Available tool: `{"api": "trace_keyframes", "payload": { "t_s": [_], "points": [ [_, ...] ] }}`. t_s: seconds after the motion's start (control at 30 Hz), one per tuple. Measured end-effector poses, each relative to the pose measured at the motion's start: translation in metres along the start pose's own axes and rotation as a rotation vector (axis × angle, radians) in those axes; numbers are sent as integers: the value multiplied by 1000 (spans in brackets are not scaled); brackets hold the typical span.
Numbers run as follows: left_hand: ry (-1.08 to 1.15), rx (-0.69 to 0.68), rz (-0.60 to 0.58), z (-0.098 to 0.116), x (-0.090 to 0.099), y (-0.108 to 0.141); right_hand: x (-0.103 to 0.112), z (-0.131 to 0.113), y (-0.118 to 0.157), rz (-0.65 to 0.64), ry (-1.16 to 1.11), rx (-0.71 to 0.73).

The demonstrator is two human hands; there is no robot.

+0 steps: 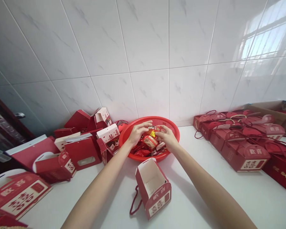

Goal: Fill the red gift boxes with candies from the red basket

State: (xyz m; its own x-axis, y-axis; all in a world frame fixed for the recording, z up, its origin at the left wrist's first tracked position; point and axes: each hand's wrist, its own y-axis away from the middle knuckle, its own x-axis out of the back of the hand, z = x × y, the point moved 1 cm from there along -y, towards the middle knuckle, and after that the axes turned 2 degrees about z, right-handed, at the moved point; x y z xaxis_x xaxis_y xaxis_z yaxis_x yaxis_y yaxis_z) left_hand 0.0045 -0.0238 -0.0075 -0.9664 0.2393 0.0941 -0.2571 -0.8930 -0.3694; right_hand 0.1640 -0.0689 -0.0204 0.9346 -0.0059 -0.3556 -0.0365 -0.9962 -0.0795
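Both hands reach into a round red plastic basket (173,122) filled with wrapped sweets (143,152). My left hand (138,133) is over the left side, its fingers bent around a small item I cannot make out. My right hand (168,137) touches a red packet with a yellow figure (153,133) between the two hands. A red and cream round packet (150,142) lies just below it. In front of the basket stands an open red box (152,187) with nothing visible inside; its dark red cord hangs at the left.
Several open red boxes (83,152) crowd the left side. Closed red boxes with cords (243,152) stand in rows at the right, beside a brown carton (283,119). A tiled wall (147,47) rises behind the white table (188,203).
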Motion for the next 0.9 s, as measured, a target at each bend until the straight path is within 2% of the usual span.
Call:
{"api": "trace_keyframes", "payload": {
  "t_s": [0.07, 0.13, 0.23, 0.37, 0.47, 0.6, 0.67, 0.77, 0.83, 0.9],
  "points": [
    [10, 26, 75, -3, 1, -1, 0, 0, 0, 17, -3, -4],
    [-25, 52, 94, -6, 1, -1, 1, -1, 0, 70, -28, -12],
    [-92, 58, 9, -10, 1, 0, 2, 0, 0, 169, -89, -6],
    [-220, 20, -94, -12, -2, 1, 6, 2, -5, 233, -151, 86],
    [-316, 29, -269, -13, -9, 5, 9, 4, -10, 310, -236, 115],
    [-486, 42, -623, -14, -23, 17, 11, 3, -13, 389, -293, 87],
    [-586, 31, -717, -13, -29, 23, 11, 2, -13, 386, -277, 75],
    [-897, 13, -701, -13, -33, 25, 11, 2, -12, 386, -246, 67],
    [-1101, 20, -625, -14, -34, 24, 12, 2, -12, 396, -243, 61],
    [-1189, 39, -545, -16, -32, 21, 12, 2, -12, 404, -246, 45]
  ]
}}
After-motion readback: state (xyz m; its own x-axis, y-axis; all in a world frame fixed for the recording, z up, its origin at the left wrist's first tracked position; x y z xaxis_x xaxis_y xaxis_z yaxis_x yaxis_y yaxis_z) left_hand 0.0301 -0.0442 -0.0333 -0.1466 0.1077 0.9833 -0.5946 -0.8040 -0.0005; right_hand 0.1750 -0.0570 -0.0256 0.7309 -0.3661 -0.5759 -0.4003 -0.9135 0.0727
